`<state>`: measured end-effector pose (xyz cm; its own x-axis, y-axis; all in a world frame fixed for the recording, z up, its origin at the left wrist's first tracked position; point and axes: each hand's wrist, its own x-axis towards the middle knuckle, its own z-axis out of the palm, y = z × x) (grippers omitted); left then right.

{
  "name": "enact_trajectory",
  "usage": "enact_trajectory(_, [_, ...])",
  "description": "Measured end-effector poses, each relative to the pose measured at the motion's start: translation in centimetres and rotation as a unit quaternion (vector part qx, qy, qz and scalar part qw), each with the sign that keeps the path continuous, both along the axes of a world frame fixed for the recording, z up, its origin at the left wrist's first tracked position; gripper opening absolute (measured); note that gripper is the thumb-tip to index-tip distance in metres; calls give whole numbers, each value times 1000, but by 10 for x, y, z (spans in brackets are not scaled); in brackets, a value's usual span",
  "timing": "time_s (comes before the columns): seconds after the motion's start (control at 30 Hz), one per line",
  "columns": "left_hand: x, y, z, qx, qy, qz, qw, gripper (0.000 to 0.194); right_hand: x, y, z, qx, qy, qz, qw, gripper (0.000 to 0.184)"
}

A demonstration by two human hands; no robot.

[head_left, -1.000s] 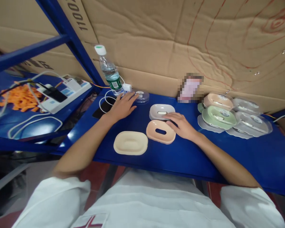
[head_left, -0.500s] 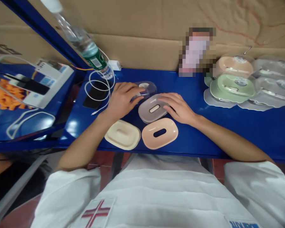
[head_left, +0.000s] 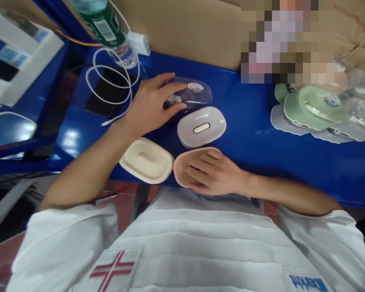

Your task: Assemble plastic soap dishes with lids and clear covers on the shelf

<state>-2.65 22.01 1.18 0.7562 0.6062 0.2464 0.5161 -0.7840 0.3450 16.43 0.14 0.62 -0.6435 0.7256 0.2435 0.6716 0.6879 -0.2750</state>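
My left hand [head_left: 155, 103] lies with thumb and fingers apart over the left end of a clear plastic cover [head_left: 200, 95] with a round sticker. My right hand [head_left: 217, 172] reaches over a peach oval dish [head_left: 182, 164], its fingers stretched flat across the inside and hiding much of it. Between the hands, a pale grey-mauve oval dish [head_left: 188, 129] with a cream insert in its slot sits on the table. A cream oval dish or lid [head_left: 146, 160] rests left of the peach one, near the table's front edge.
On the right are stacked green and grey dishes [head_left: 313, 109] with clear covers. A water bottle [head_left: 106, 28], a coiled white cable [head_left: 94, 91] and a dark phone-like slab [head_left: 101, 99] occupy the back left. A cardboard sheet [head_left: 194, 36] stands behind the blue table [head_left: 249, 150].
My right hand has moved from the grey-mauve dish down onto the peach dish. My left hand stays at the clear cover. The whole view has shifted closer.
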Motion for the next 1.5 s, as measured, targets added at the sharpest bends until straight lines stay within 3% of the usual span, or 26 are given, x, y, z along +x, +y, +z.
enact_trajectory(0.13, [2,-18,18,22,-52,12,998,53,-1,-6,4,32,-8,-19,999,46])
enact_trajectory(0.2, [2,-34,29,34,-71,-1,997,51,19,3,13,77,7,-33,996,42])
enact_trajectory(0.27, [1,-53,37,55,-86,-19,995,49,47,19,20,113,25,-101,988,45])
enact_trajectory(0.33, [0,-70,42,70,-84,-32,993,45,74,38,23,100,47,-181,977,62])
enact_trajectory(0.4, [-3,-83,45,81,-61,-34,994,42,94,54,20,36,69,-211,974,80])
enact_trajectory(0.53, [-7,-89,42,76,2,-12,997,39,104,65,7,-84,78,-176,978,76])
enact_trajectory(0.63, [-10,-84,37,41,26,-19,999,43,100,63,0,-103,87,-156,978,69])
enact_trajectory(0.77, [-13,-92,37,38,44,-40,998,62,104,68,-5,-90,103,-126,983,73])
enact_trajectory(0.83, [-12,-107,40,71,53,-78,993,57,109,72,-8,-78,109,-121,984,76])
enact_trajectory(0.97, [-15,-141,39,104,125,-241,957,43,119,67,-13,-51,112,-143,982,76])
enact_trajectory(1.03, [-23,-148,34,142,155,-253,944,44,124,54,-14,-36,111,-166,979,75])
enact_trajectory(1.13, [-44,-141,21,183,142,-228,946,37,133,25,-14,-14,107,-208,972,74])
enact_trajectory(1.3, [-68,-101,-3,150,59,-141,977,31,145,-19,-13,27,94,-269,958,74])
enact_trajectory(1.4, [-64,-78,-9,127,37,-55,990,30,148,-29,-15,52,90,-273,956,75])
enact_trajectory(1.5, [-47,-71,-1,132,32,-3,991,35,144,-33,-16,71,85,-267,957,76])
